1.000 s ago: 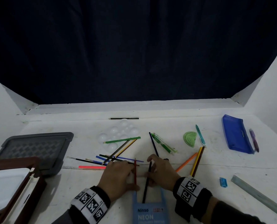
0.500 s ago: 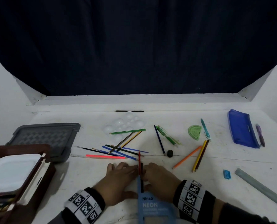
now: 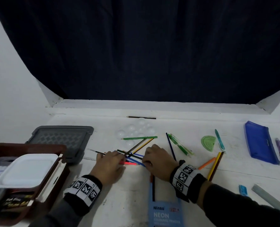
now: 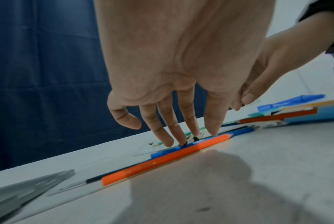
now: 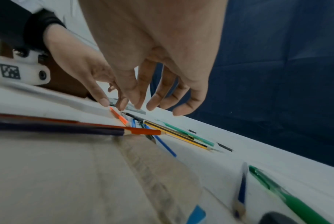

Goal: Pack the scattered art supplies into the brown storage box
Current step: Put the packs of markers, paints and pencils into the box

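Head view, both hands' grip loose, left hand point(image 3: 109, 163) and right hand point(image 3: 159, 158) flanking pencil pile point(image 3: 133, 157)

Dim, cool light, soft shadows under the wrists, wide-angle bending, blurred edges in wrist views

Head high; wrists near pencils point(image 3: 132, 158)
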`<state>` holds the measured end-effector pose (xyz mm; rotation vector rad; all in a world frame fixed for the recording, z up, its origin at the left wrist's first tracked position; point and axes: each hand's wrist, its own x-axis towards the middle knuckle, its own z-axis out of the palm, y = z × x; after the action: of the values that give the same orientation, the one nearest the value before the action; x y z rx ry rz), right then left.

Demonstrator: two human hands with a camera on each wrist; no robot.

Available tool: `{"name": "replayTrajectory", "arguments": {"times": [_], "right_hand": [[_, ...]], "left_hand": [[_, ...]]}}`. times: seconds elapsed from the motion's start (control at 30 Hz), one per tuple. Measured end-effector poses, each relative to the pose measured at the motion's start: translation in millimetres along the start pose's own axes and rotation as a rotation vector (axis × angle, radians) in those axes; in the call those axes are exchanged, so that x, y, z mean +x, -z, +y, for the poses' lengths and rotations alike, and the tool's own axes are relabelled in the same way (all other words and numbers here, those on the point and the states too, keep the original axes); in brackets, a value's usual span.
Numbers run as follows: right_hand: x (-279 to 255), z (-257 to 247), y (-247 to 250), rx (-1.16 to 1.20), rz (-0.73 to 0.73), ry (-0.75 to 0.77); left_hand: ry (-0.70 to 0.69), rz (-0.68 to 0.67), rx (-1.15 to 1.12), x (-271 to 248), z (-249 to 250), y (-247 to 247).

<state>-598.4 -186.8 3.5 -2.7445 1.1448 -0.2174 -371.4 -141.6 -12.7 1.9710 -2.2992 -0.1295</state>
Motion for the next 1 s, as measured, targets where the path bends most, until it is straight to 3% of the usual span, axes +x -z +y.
{"name": "replayTrajectory", "arguments": {"times": [0.2, 0.43, 0.57, 0.67, 0.73, 0.9, 1.0], "right_hand": [[22.5, -23.0, -5.6, -0.352, -0.207, -0.108], [27.7, -22.6, -16.7, -0.220, -0.212, -0.313], [26.8, -19.2, -18.1, -0.237, -0.202, -0.306], [23.3, -18.7, -11.4, -0.157, -0.090, -0.290], [20.0, -17.5, 0.2, 0.024, 0.043, -0.290], [9.5, -12.3, 34.6, 0.656, 0.514, -0.256], [-6.2, -13.8, 53.6, 0.845, 0.657, -0.226]], "left_hand": [[-0.009, -0.013, 0.138, 4.0, -9.9, -7.7], [0.050, 0.000, 0.088, 5.2, -10.5, -5.6], [0.000, -0.018, 0.104, 1.9, -15.8, -7.1], [-0.102, 0.006, 0.161, -9.5, -20.0, -5.8], [-0.147, 0.066, 0.117, -17.4, -19.0, -0.3], [-0.115, 0.198, -0.381, -23.1, -2.7, 39.0], [-0.100, 0.313, -0.706, -20.1, 20.2, 54.0]]}}
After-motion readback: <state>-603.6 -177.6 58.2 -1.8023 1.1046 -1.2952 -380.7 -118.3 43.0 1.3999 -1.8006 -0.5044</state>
